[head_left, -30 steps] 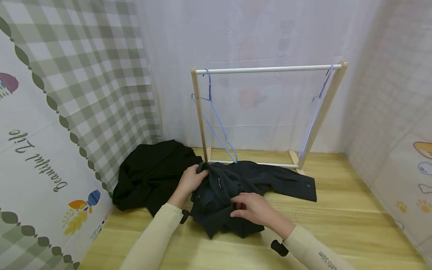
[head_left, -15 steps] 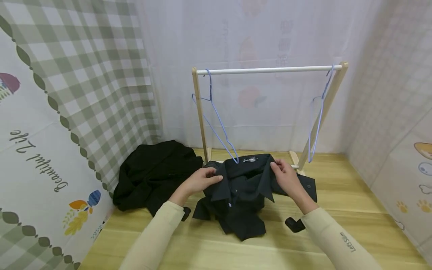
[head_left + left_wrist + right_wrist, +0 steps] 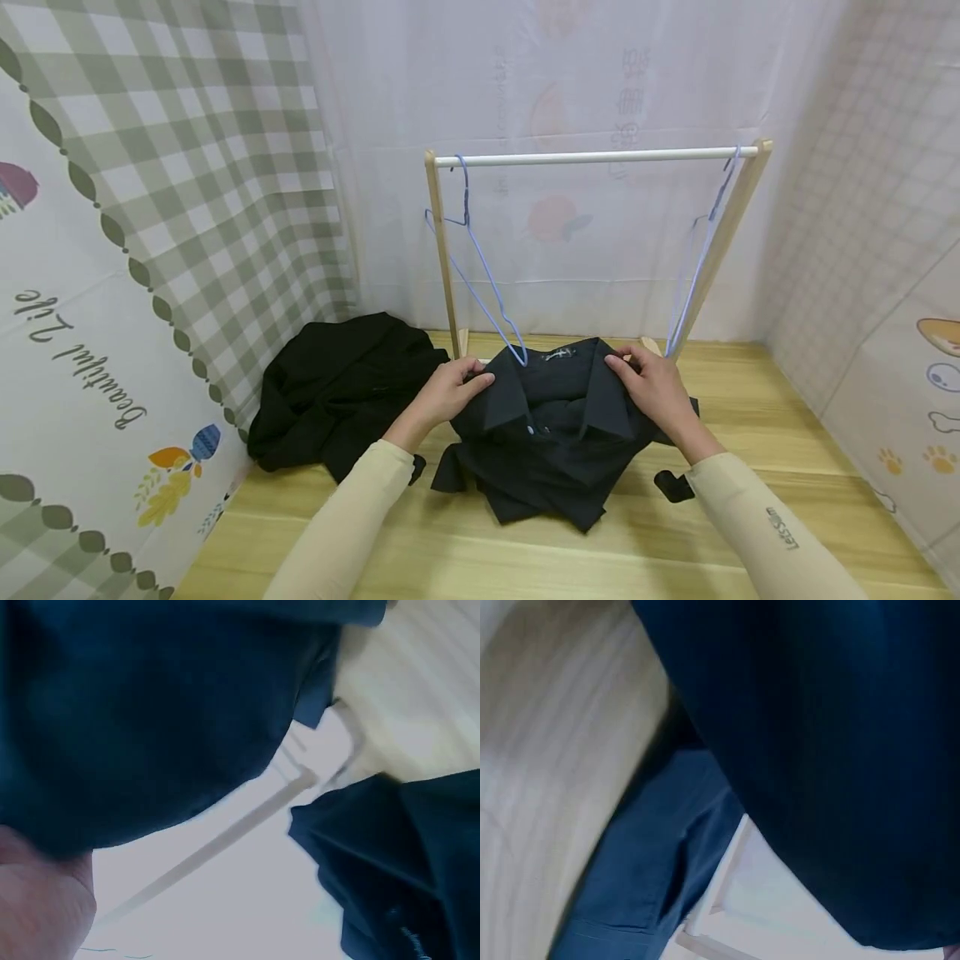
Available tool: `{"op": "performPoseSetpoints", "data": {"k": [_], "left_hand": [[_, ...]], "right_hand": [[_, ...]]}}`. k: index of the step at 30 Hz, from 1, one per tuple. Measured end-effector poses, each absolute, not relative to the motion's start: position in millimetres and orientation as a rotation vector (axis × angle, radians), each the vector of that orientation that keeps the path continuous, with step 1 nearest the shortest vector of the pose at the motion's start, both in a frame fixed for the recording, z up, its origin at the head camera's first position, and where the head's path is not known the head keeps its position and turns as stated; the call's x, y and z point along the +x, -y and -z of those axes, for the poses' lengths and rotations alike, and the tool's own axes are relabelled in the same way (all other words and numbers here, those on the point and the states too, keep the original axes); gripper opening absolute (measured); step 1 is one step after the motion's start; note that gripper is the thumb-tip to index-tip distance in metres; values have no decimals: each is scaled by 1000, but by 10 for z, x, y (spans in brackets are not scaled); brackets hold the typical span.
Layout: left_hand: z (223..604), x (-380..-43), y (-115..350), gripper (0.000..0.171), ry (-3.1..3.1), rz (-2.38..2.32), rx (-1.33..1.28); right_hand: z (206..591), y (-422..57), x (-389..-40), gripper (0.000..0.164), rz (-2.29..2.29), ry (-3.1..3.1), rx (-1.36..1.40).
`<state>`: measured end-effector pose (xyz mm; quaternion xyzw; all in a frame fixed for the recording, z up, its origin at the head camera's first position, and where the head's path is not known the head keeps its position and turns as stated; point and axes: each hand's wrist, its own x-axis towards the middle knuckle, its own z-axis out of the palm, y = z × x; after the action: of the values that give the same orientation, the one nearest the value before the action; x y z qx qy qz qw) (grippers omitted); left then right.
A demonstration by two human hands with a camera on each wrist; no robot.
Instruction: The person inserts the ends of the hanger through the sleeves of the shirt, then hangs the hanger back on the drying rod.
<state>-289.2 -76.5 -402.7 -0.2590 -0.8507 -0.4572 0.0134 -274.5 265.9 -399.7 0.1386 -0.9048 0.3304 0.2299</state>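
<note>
A dark collared shirt [image 3: 555,450] is spread between my two hands in the head view, its collar facing me and a label inside the neck. My left hand [image 3: 447,390] pinches it beside the left collar point, thumb on top. Beside the other collar side, my right hand [image 3: 656,392] pinches the fabric the same way. In the left wrist view the shirt [image 3: 150,712] covers most of the upper left, with part of the left hand [image 3: 41,900] at the edge. A sleeve [image 3: 652,847] hangs below the body in the right wrist view.
Behind the shirt stands a wooden rack with a white rod [image 3: 600,156]. A blue hanger [image 3: 487,283] hangs at its left end, overlapping the collar in view; another hanger [image 3: 701,258] hangs at the right. A heap of black clothing [image 3: 345,392] lies left on the wooden table [image 3: 750,517].
My right hand has moved from the shirt's front up to the right collar side. The bunched shirt has been turned and opened out, collar now facing me and spread wider.
</note>
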Motion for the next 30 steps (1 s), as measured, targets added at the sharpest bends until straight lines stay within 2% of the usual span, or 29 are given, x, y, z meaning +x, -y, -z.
{"op": "performPoseSetpoints", "data": {"k": [3,7,11,16,19,26,30], "left_hand": [[3913,-2872,749,20,2663,1594,-821],[3859,-2903,735,21,2695,1715,-803],[4080,-3016,713,21,2772,1343,-635],[4398,-3027,700,23,2833,1088,-481],[4477,-3008,705,26,2837,1165,-486],[4481,-2995,718,52,2913,1362,-452],[4514,-2981,727,48,2865,1453,-456]], "right_hand": [[3958,-2656,-2761,16,-806,2404,353],[3967,-2639,-2789,21,-797,2420,269],[4120,-2629,-2822,29,-767,2662,277],[4331,-2614,-2807,26,-769,2931,349],[4391,-2620,-2797,26,-790,2967,343],[4416,-2725,-2749,32,-841,2968,325],[4409,-2864,-2683,35,-870,2951,263]]}}
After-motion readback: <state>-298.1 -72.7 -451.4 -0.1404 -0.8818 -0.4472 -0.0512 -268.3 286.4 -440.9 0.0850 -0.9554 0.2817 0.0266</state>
